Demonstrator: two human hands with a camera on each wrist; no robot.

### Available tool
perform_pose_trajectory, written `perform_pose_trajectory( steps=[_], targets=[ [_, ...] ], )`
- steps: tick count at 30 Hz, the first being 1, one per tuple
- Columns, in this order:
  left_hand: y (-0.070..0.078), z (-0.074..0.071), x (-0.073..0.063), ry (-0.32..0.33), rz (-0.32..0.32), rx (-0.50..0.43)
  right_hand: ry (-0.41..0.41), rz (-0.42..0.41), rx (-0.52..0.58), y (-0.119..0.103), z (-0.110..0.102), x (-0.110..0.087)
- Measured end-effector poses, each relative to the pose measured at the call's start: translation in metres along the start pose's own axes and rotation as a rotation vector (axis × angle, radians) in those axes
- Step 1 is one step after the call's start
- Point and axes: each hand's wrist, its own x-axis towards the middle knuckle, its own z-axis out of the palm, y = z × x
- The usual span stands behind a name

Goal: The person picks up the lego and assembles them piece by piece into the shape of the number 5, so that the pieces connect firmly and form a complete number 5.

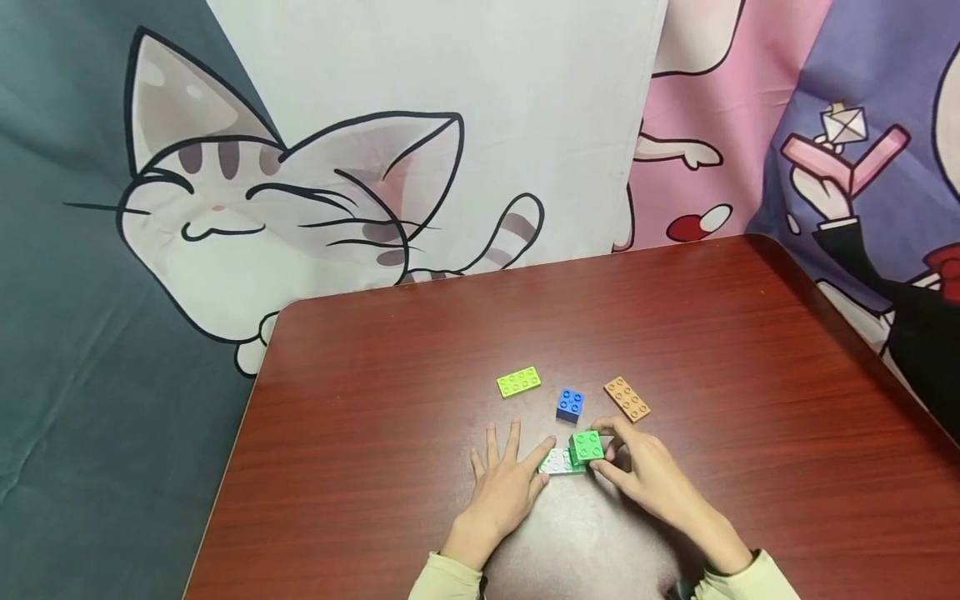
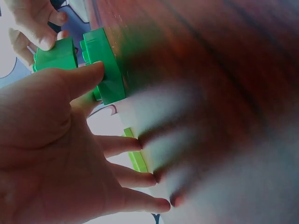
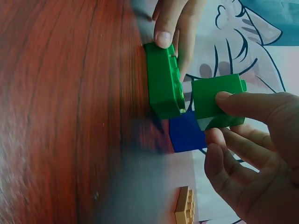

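A long green building brick (image 1: pixel 557 462) lies on the table, studs up. My left hand (image 1: pixel 498 493) pinches its left end between thumb and index finger, the other fingers spread over the tabletop. Over the brick's right end, my right hand (image 1: pixel 652 477) holds a square green brick (image 1: pixel 587 447) between thumb and fingers. In the right wrist view a narrow gap shows between the square brick (image 3: pixel 217 98) and the studs of the long brick (image 3: pixel 161 81). From the left wrist, the thumb lies against the near side of the long brick (image 2: pixel 107 70).
Just behind the hands stands a square blue brick (image 1: pixel 570 404). A flat lime-green brick (image 1: pixel 518 382) lies to its left and a flat tan brick (image 1: pixel 627 399) to its right. The brown wooden table (image 1: pixel 360 450) ends at a cartoon-printed cloth (image 1: pixel 480 75).
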Motion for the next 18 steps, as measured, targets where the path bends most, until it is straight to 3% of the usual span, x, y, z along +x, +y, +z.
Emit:
perform_pose_trajectory(
  steps=[18],
  targets=[
    [-0.0007,0.0015,0.002,-0.016,-0.003,-0.008,-0.017,0.013,-0.048,-0.0024,0.0077,-0.0028]
  ],
)
